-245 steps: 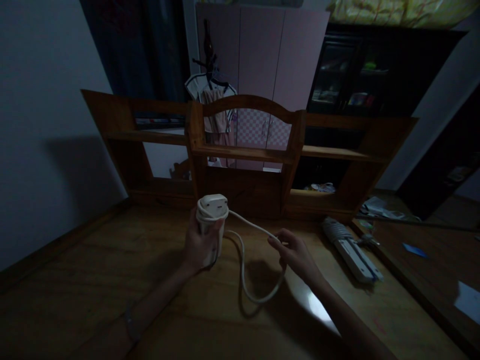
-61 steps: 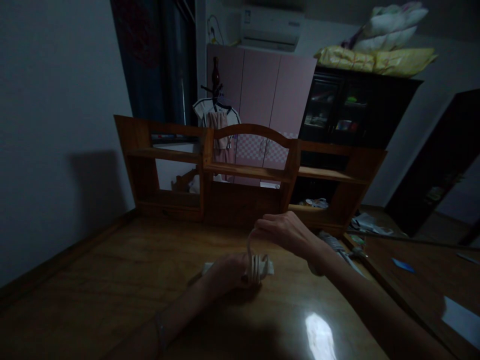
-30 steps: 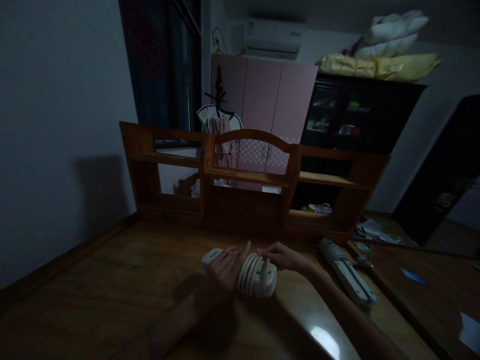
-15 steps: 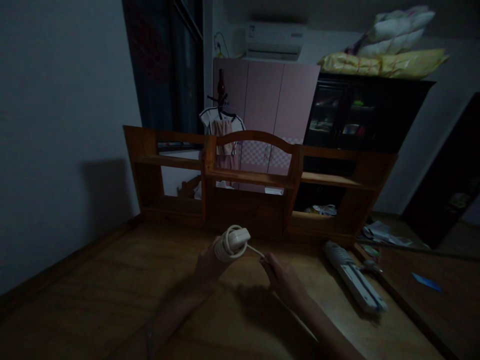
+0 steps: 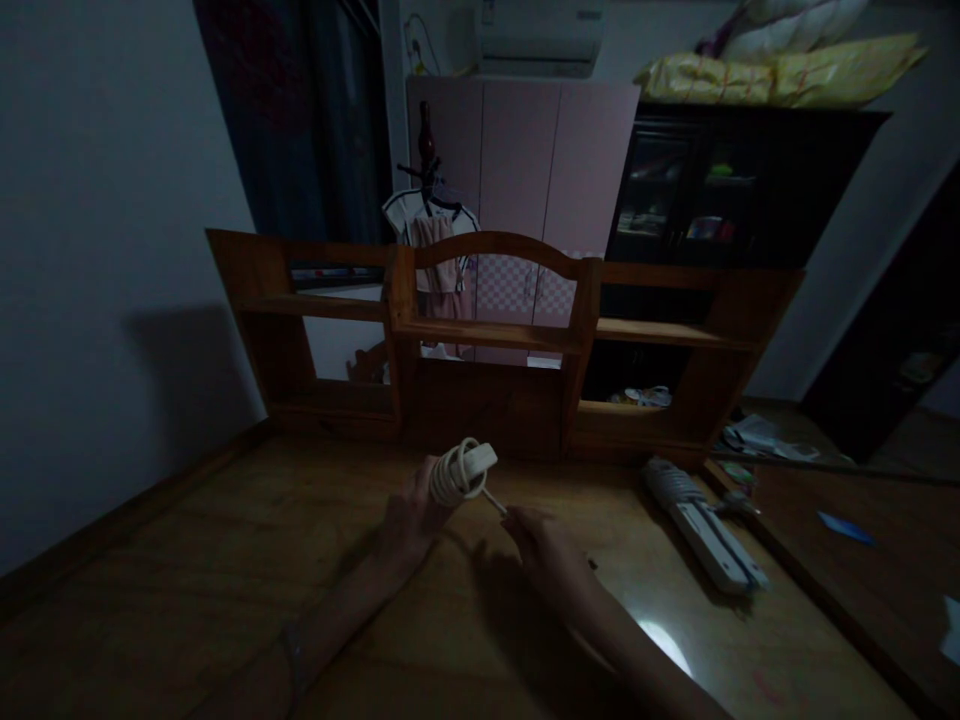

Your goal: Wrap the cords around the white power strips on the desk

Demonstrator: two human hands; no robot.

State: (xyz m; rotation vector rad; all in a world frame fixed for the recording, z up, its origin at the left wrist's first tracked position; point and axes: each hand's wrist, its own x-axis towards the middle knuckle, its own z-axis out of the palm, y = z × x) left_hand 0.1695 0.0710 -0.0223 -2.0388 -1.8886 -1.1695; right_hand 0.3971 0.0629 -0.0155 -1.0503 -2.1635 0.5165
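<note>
My left hand (image 5: 411, 518) is closed around a white power strip (image 5: 480, 460) above the wooden tabletop. Only the strip's pale end shows; my hand and the coils hide the rest. Several loops of white cord (image 5: 452, 478) are wound around it. A length of that cord runs from the loops to my right hand (image 5: 534, 535), whose fingers are pinched on it just to the right and slightly lower. To the right, a second white power strip (image 5: 709, 545) lies on the tabletop with its grey cord wound around its far end.
A wooden shelf unit (image 5: 487, 335) stands along the far edge of the wooden tabletop (image 5: 247, 560). On the left is a white wall (image 5: 97, 250). A lower brown surface (image 5: 810, 560) at the right bears a blue card (image 5: 845, 527). Papers (image 5: 765, 438) lie beyond.
My right hand has moved slightly left, closer to the loops, with the cord still pinched. The view has tilted down a little. The left hand keeps its grip.
</note>
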